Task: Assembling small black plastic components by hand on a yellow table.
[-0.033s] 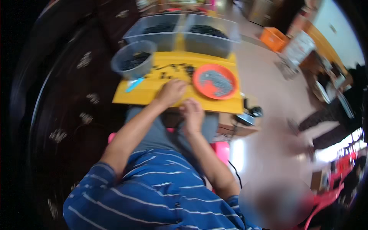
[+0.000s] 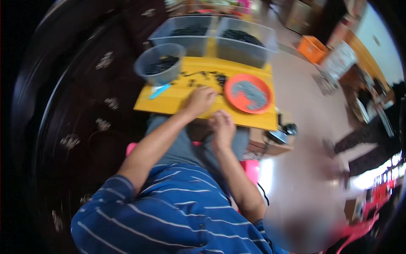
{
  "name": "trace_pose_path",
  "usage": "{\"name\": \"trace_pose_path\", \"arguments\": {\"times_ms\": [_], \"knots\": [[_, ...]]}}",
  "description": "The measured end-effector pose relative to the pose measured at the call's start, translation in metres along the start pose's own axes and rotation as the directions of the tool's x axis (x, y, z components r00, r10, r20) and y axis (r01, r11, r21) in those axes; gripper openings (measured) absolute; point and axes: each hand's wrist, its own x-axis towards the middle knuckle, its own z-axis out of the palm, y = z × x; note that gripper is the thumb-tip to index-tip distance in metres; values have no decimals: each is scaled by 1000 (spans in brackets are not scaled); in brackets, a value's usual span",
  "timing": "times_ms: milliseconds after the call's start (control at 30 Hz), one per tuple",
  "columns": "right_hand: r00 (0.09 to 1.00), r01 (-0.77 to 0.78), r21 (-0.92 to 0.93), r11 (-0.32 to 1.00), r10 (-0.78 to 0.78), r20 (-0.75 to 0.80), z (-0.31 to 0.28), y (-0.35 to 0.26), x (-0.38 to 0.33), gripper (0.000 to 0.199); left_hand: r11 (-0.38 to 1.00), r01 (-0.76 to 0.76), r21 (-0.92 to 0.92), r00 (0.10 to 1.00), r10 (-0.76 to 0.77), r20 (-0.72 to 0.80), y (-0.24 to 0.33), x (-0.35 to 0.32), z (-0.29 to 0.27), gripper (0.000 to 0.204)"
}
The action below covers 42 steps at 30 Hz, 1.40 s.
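My left hand (image 2: pixel 200 101) rests on the yellow board (image 2: pixel 163 105), its fingers bent and drawn together beside scattered small black pieces (image 2: pixel 220 79). My right hand (image 2: pixel 223 129) is at the board's front edge with its fingers curled in, close to the left one. What either hand pinches, if anything, is too small and blurred to make out. To the right of the hands an orange-red plate (image 2: pixel 233 103) holds a heap of small grey, metal-looking pieces (image 2: pixel 253 94). A light blue slim object (image 2: pixel 159 92) lies at the board's left side.
A round clear tub (image 2: pixel 146 59) with black pieces stands at the board's left. Two clear bins, left (image 2: pixel 182 41) and right (image 2: pixel 241 51), hold more behind it. A cardboard box (image 2: pixel 270 142) is right of my knees; an orange crate (image 2: pixel 312 48) stands farther off.
The whole view has shifted, so the board and hands appear slightly farther right. Against the board, both hands keep nearly the same place and pose.
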Motion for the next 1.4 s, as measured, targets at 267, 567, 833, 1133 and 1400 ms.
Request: {"name": "trace_pose_path", "arguments": {"times_ms": [267,567,833,1133,1400], "knots": [[995,-92,54,994,90,32,6,-4,-6,21,493,392,-777,888,-422,181,30,-32,-34,15],[984,-155,141,978,141,108,8,0,-7,25,524,381,-762,907,-373,197,40,-66,-32,19],[986,-157,140,978,146,85,5,1,-5,26,667,286,-688,957,-226,180,29,-71,-31,26],[985,-162,119,980,152,85,7,-2,-7,23,742,242,-625,969,-214,122,40,-64,-51,25],[993,-77,-7,997,77,92,10,4,-7,20,812,230,-536,973,-178,147,37,-64,-60,28]]}}
